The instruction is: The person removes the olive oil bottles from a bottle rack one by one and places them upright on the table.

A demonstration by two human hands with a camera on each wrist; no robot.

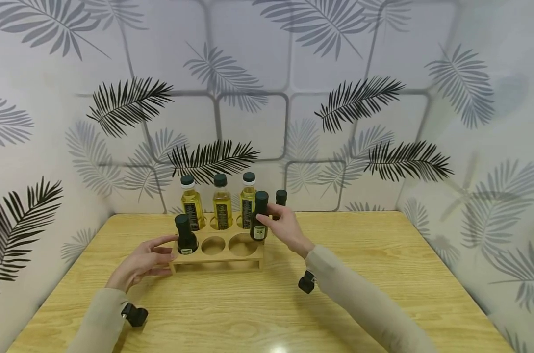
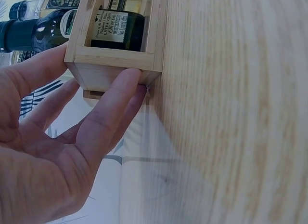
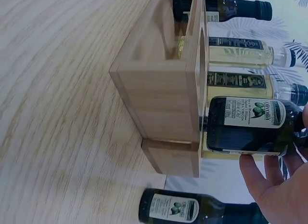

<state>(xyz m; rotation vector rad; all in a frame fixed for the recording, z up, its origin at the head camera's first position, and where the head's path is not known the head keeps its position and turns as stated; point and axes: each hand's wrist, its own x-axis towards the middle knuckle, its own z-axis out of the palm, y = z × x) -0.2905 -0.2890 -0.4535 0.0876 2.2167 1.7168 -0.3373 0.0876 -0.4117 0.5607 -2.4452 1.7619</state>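
Note:
My right hand (image 1: pixel 289 228) grips a dark olive oil bottle (image 3: pixel 250 125) near its neck. The bottle is upright, its base just above the wooden rack (image 1: pixel 222 255) at the front row's right-hand hole. At the rack's left end, my left hand (image 1: pixel 143 262) rests extended fingers (image 2: pixel 108 106) against the end panel. Another dark bottle (image 1: pixel 186 238) stands in the front-left hole. Three clear bottles of yellow oil, at left (image 1: pixel 191 206), middle (image 1: pixel 222 208) and right (image 1: pixel 247 203), fill the back row. The front row's middle hole holds nothing.
A further dark bottle (image 3: pixel 178 208) stands on the table just right of the rack, partly behind my right hand in the head view. The wooden table (image 1: pixel 231 314) meets a leaf-patterned wall (image 1: pixel 258 127) behind the rack.

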